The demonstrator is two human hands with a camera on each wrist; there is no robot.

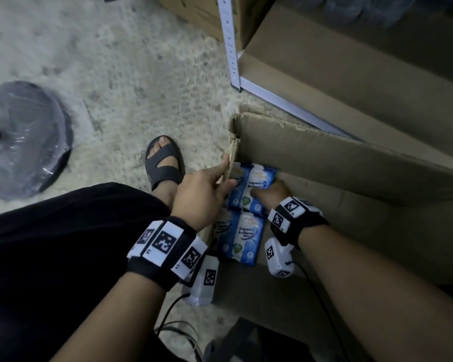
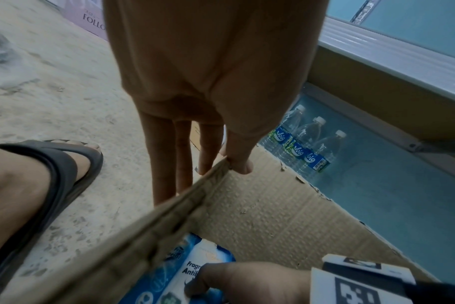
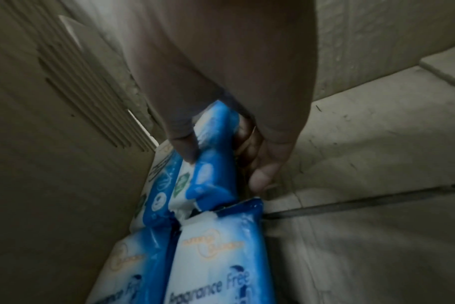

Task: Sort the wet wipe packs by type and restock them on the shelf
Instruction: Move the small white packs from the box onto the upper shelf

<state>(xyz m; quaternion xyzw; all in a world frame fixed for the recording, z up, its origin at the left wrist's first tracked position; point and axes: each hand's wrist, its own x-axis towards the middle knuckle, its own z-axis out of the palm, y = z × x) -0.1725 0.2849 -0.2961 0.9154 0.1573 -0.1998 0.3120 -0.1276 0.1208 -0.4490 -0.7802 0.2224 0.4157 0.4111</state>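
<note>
Cardboard box [image 1: 324, 158] flap pinched back by left hand [image 1: 202, 194]; right hand [image 1: 272, 193] grips far wipe pack [image 3: 210, 156], long axis pointing away

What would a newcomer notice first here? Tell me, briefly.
The blue wipe packs lying in the corner of the open cardboard box stand out most. The right hand grips one pack inside the box, while the left hand holds the box's left wall.
</note>
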